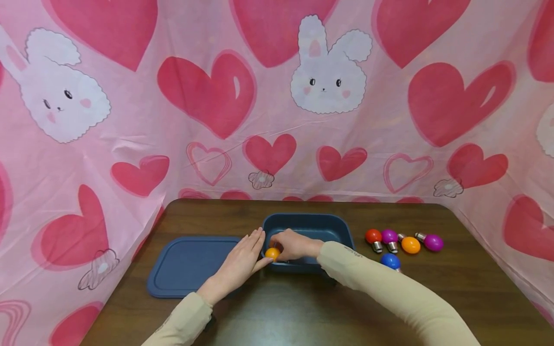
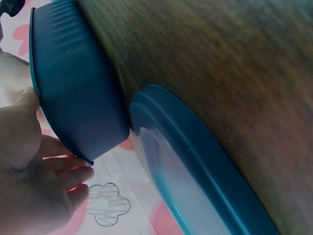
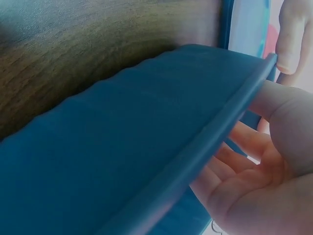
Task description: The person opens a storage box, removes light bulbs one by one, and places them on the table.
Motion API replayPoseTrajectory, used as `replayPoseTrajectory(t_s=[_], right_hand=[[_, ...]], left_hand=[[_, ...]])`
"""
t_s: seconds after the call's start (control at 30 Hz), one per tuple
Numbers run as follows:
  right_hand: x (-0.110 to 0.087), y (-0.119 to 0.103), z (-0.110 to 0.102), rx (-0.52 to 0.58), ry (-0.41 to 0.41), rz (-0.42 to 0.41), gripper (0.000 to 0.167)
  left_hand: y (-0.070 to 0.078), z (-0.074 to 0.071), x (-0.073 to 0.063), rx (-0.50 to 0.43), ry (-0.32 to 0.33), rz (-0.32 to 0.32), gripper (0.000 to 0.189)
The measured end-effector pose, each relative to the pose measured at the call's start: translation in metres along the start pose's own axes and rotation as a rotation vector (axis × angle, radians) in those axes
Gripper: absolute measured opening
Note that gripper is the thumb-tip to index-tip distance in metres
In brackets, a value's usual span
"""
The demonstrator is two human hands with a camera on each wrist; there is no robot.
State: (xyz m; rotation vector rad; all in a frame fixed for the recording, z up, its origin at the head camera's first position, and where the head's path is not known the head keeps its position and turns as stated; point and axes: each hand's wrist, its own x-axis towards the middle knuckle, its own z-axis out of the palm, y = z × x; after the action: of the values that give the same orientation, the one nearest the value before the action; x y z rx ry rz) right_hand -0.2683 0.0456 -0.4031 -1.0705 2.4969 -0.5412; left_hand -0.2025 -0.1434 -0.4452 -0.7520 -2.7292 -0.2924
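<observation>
A dark blue rectangular box (image 1: 342,230) stands on the table, its ribbed outer wall (image 2: 78,73) filling much of the left wrist view. My right hand (image 1: 295,245) reaches down inside the box's near-left corner, fingers bent around an orange light bulb (image 1: 272,253). In the right wrist view the bulb is hidden behind the box wall (image 3: 127,122). My left hand (image 1: 242,259) lies along the left rim with its fingers straight and together, the thumb pointing toward the bulb at the front corner.
Left of the box lies its blue lid (image 1: 190,264), partly beneath the left hand in this view. On the right are a red bulb (image 1: 373,236), two purple bulbs (image 1: 433,242), another orange bulb (image 1: 410,245) and a blue bulb (image 1: 391,261). A patterned cloth (image 1: 277,110) hangs behind the table.
</observation>
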Motion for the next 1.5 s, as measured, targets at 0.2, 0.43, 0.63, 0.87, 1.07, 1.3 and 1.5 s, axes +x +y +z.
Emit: replayPoseTrajectory(t_s=[0.2,0.43,0.63,0.87,1.07,1.3,1.5], right_hand=[[-0.009,0.007,-0.008,0.046,0.037,0.025,0.031],[-0.023,0.017,-0.019,0.048,0.084,0.053,0.033],[-0.041,0.026,-0.031,0.064,0.117,0.073,0.037],[-0.066,0.037,-0.047,0.085,0.163,0.077,0.035],[-0.090,0.049,-0.056,0.094,0.217,0.055,0.035],[-0.120,0.066,-0.064,0.094,0.263,0.089,0.036],[-0.145,0.080,-0.071,0.059,0.308,0.139,0.037]], left_hand=[[0.001,-0.002,0.001,-0.021,-0.025,-0.011,0.070],[0.002,-0.003,0.000,-0.067,-0.059,-0.036,0.071],[0.001,-0.003,0.000,-0.072,-0.059,-0.036,0.073],[0.001,-0.003,-0.001,-0.076,-0.063,-0.043,0.074],[0.001,-0.002,-0.001,-0.062,-0.046,-0.023,0.073],[0.001,-0.001,-0.001,-0.044,-0.037,-0.011,0.072],[0.001,-0.002,-0.001,-0.044,-0.040,-0.014,0.073]])
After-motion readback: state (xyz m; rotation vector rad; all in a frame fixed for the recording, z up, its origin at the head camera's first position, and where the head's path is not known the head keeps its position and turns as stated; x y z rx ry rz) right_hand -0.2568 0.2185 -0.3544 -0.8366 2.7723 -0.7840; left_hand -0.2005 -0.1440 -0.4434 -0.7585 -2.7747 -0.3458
